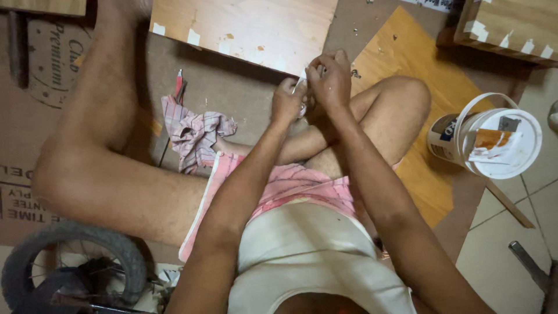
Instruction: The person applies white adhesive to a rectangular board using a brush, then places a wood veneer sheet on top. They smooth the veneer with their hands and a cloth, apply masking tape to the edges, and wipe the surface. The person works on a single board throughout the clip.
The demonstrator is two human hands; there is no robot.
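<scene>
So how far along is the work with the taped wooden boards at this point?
Done: the wooden panel ahead and the box at upper right already carry white tape strips along their edges. In hand: the left hand and right hand pinch a small white piece, apparently tape, between them. Left: that piece is not yet on any board. The white bucket lies untouched.

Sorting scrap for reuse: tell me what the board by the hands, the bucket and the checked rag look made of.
Board: plywood, pale grain, bare finish. Bucket: glossy white plastic, seemingly. Checked rag: woven cloth, soft and crumpled.
</scene>
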